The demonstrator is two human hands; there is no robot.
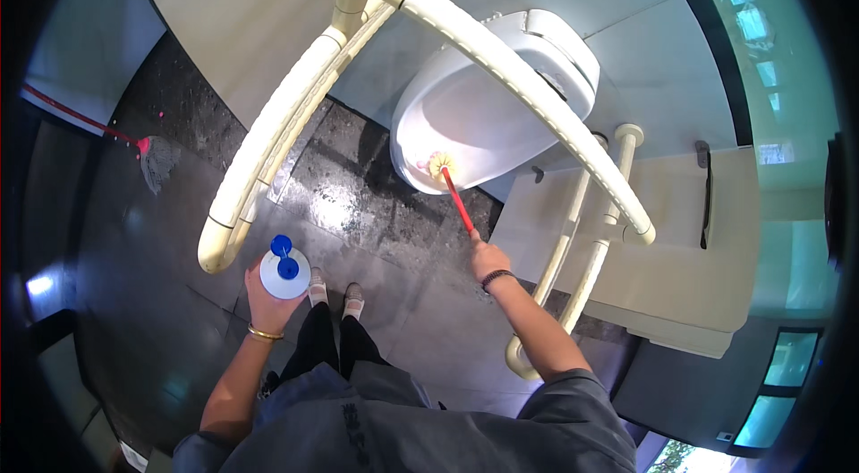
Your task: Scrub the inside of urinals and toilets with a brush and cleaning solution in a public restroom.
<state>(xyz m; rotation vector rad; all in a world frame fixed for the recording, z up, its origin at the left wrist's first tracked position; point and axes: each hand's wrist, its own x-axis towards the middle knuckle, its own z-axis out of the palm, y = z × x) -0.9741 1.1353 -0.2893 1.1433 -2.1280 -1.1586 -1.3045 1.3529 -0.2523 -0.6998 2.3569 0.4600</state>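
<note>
My right hand (488, 261) grips the red handle of a toilet brush (458, 200). The brush's round, yellowish bristle head rests inside the lower bowl of a white wall-mounted urinal (470, 117), beside something small and pink. My left hand (272, 302), lower left, holds a white bottle (297, 285) whose blue flip-top cap (286, 266) stands open. The bottle is seen from above, so most of its body is hidden. The two hands are well apart.
Cream grab bars (510, 80) arch in front of the urinal, with more bars (577, 271) at its right. A mop (158, 161) with a red handle lies at the left. A beige fold-down panel (637, 251) is at the right. The dark tiled floor (409, 312) shines in places.
</note>
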